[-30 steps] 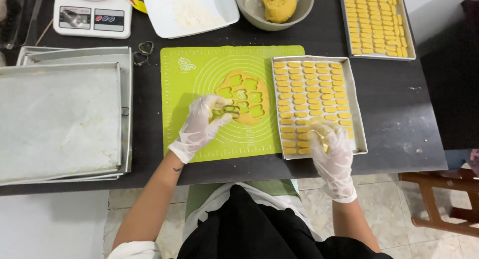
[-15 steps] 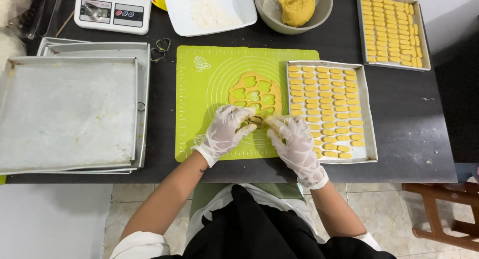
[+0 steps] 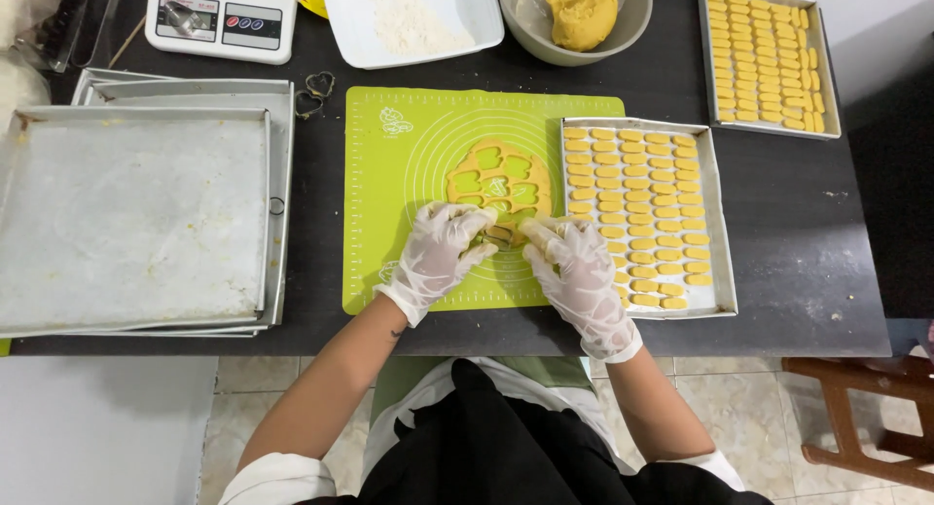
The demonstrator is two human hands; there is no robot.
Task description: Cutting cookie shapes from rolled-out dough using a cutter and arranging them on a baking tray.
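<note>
Nearest the person, both hands in thin translucent gloves meet over the lower part of the lime-green silicone baking mat [image 3: 428,174] on the dark bench [image 3: 798,233]. The left hand [image 3: 438,252] and the right hand [image 3: 574,267] pinch a small metal cookie cutter [image 3: 498,235] between their fingertips; each grip is closed on the cutter, which seems to carry a pale yellow piece of dough, though the fingers hide most of it.

Just past the hands, at 12 o'clock, lies the flat rolled sheet of yellow dough [image 3: 498,179], already full of cut-out holes. It looks soft and light, likely to tear or stretch if pulled; a cut piece is best taken by its edges or pushed gently out of the cutter.

At 3 o'clock of the hands, touching the mat's edge, stands a rectangular metal baking tray [image 3: 720,223] filled with rows of small yellow pieces. At 9 o'clock sit stacked empty grey metal trays [image 3: 136,223].

Farther off, at 11 o'clock, two heart-shaped wire cutters [image 3: 313,91] and a white digital kitchen scale [image 3: 222,20]; at 12 a white rectangular dish of flour [image 3: 413,18] and a grey bowl holding a lump of yellow dough [image 3: 582,17]; at 1 o'clock a second filled tray [image 3: 769,57].
</note>
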